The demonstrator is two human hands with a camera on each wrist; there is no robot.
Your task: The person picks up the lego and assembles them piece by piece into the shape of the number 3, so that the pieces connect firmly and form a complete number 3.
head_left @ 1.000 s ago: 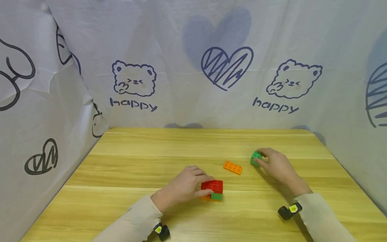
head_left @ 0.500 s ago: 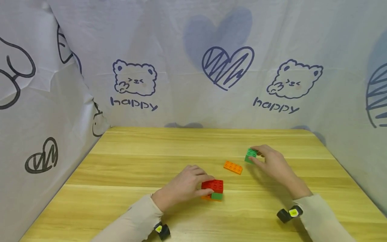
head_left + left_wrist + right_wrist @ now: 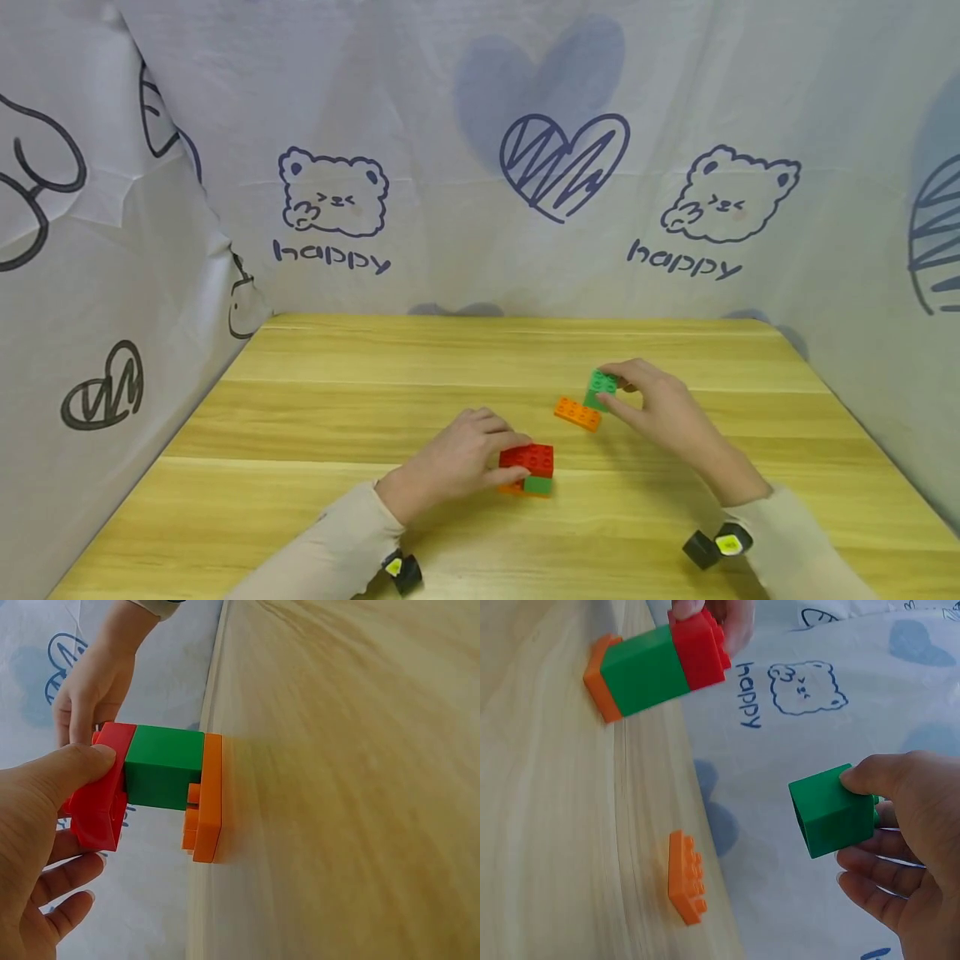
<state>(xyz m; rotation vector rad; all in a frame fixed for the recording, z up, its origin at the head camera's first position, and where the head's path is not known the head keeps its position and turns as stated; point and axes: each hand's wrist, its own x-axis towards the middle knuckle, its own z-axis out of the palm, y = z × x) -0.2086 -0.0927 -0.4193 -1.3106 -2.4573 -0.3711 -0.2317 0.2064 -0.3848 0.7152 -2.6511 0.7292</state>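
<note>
My left hand [image 3: 465, 454] pinches the red toy brick [image 3: 538, 458] between thumb and fingers. That brick tops a stack, with a green brick [image 3: 163, 766] under it and a thin orange plate brick [image 3: 211, 799] at the base, on the table. My right hand [image 3: 656, 404] grips a second green brick [image 3: 832, 811] by its sides, studs facing up, raised above the table in the right wrist view. In the head view it overlaps the back right end of a loose orange plate brick [image 3: 576, 413], which lies flat with its studs up.
The wooden table [image 3: 360, 375] reaches back to a white cloth [image 3: 450, 250] with printed bears and hearts, which also hangs at both sides. A small black camera [image 3: 705, 550] sits on the right wrist and another [image 3: 405, 573] on the left.
My right hand has carried the green brick leftward, from right of the loose orange plate brick to its right end. The left hand stays on the stack.
</note>
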